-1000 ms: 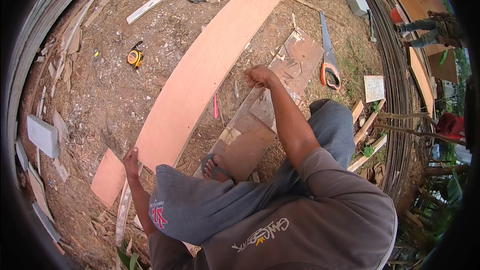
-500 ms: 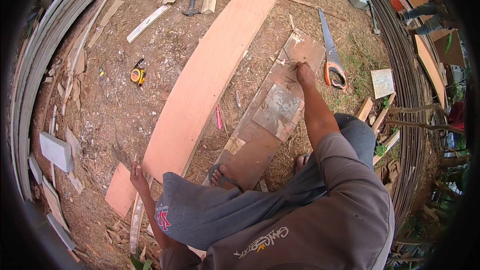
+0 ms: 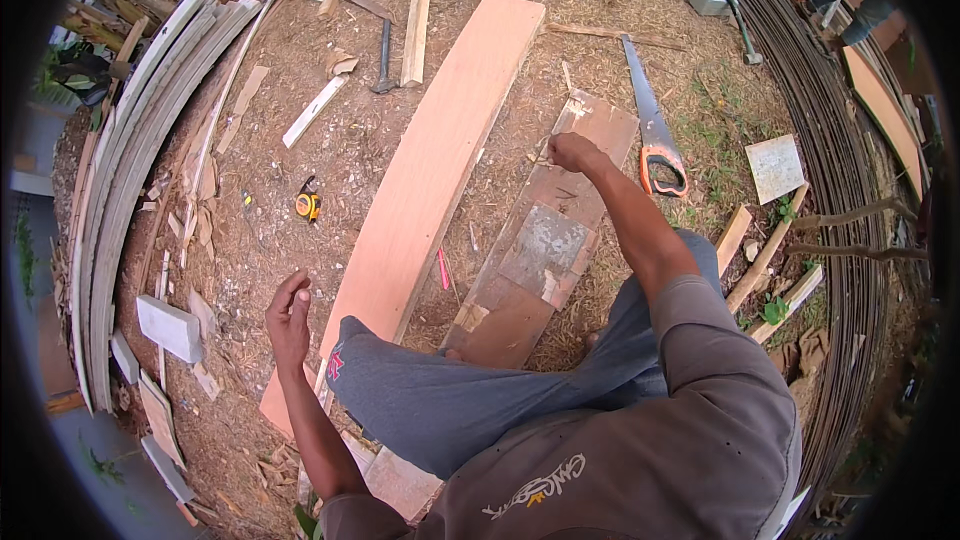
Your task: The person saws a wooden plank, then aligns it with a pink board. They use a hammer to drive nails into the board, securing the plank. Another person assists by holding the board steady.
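My right hand (image 3: 576, 152) is closed above the upper part of a worn brown board (image 3: 510, 315); whatever its fingers pinch is too small to make out. Beneath it, a few thin dark pieces that look like nails (image 3: 565, 194) lie on that board, near a grey patch of sheet (image 3: 544, 243). My left hand (image 3: 290, 320) is raised beside the near end of a long pinkish plywood plank (image 3: 430, 165), fingers loosely curved, thumb apart, holding nothing. My bent knee covers part of the plank's near end.
A handsaw (image 3: 655, 125) lies right of the worn board. Beyond the plank are a hammer (image 3: 384, 58) and wood offcuts (image 3: 417, 30); left of it, a yellow tape measure (image 3: 307, 203). A pink pen-like stick (image 3: 443, 268) lies between the boards. Concrete blocks (image 3: 170, 328) and stacked boards border the ground.
My right hand has drawn left and closed, away from the thin dark pieces. My left hand has lifted off the plank's near end. The whole view has shifted.
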The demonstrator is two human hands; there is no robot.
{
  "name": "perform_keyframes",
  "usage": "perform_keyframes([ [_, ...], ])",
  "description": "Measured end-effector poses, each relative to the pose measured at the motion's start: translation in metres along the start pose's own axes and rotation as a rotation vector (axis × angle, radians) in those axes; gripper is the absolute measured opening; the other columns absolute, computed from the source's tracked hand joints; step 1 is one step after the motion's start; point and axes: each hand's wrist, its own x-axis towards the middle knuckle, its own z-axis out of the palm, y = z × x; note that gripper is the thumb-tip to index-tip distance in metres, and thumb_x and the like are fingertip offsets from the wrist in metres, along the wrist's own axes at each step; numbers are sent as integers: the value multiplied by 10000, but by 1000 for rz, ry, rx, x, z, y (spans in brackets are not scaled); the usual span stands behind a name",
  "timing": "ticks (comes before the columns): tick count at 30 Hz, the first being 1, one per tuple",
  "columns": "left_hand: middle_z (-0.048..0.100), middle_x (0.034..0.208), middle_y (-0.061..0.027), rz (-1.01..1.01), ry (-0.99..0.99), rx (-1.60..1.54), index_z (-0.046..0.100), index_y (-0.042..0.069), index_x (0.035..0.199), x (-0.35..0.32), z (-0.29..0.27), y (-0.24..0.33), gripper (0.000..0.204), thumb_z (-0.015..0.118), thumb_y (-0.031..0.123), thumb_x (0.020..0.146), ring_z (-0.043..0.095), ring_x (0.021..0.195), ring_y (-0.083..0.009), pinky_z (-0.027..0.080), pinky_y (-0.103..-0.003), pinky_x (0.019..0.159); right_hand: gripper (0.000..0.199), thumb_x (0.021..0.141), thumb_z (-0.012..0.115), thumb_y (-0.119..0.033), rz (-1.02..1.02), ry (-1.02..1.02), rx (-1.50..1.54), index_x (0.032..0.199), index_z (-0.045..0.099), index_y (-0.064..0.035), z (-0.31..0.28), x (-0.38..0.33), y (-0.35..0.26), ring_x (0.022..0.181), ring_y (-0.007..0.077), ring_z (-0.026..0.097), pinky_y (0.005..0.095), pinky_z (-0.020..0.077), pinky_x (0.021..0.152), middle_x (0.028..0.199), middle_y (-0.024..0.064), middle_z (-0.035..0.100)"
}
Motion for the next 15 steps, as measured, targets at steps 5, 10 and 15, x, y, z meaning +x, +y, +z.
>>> perform_keyframes([
  [5, 683, 1243, -185, 553, -208, 501, 667, 39, 1271, 14, 101, 185, 348, 645, 218, 973, 645, 1165, -330, 489, -428, 1000, 233, 871, 797, -228, -622, -66, 789, 885, 653, -46, -107, -87, -115, 700, 132, 653, 311, 498, 628, 755, 49, 689],
  [10, 678, 765, -128, 707, -332, 940, 659, 71, 924, -8, 174, 274, 153, 639, 220, 952, 684, 785, -322, 497, -466, 723, 274, 922, 771, -226, -742, -148, 1121, 1018, 598, -36, -165, -197, -122, 750, 90, 632, 272, 489, 651, 808, 33, 682],
  [15, 688, 721, -116, 595, -291, 891, 676, 57, 1006, -19, 164, 308, 280, 583, 321, 1014, 693, 744, -275, 521, -387, 689, 347, 932, 746, -234, -610, 98, 1346, 1176, 611, -27, -125, -198, -16, 875, 141, 655, 305, 515, 777, 919, 69, 703],
])
